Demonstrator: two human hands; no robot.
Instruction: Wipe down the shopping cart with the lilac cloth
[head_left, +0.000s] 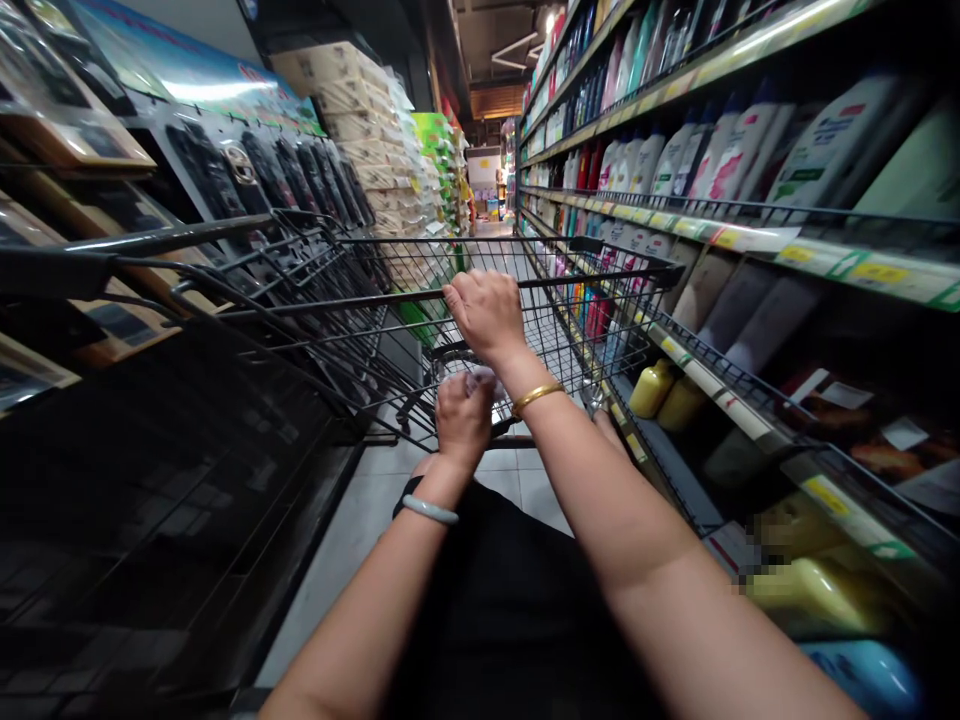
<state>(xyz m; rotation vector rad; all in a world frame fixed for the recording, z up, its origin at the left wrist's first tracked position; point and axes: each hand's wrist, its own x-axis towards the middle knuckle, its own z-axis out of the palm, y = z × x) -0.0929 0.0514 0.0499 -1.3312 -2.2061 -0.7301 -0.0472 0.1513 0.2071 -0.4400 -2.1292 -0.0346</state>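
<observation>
My right hand [491,315], with a gold bangle on its wrist, is closed over the near top rail of a black wire shopping cart [360,300]. Lower and slightly to the left, my left hand [463,428] is closed in front of the cart's near side, a pale bangle on its wrist. Something small and whitish shows at its fingertips, partly hidden and too blurred to name. Through the wire mesh, the cart's basket shows the floor below.
Shelves of shampoo bottles [814,150] run along the right, close to the cart. Yellow bottles [651,390] stand low there. Packaged goods hang on the left, before stacked tissue packs [382,140]. The tiled aisle [491,229] stretches ahead between them.
</observation>
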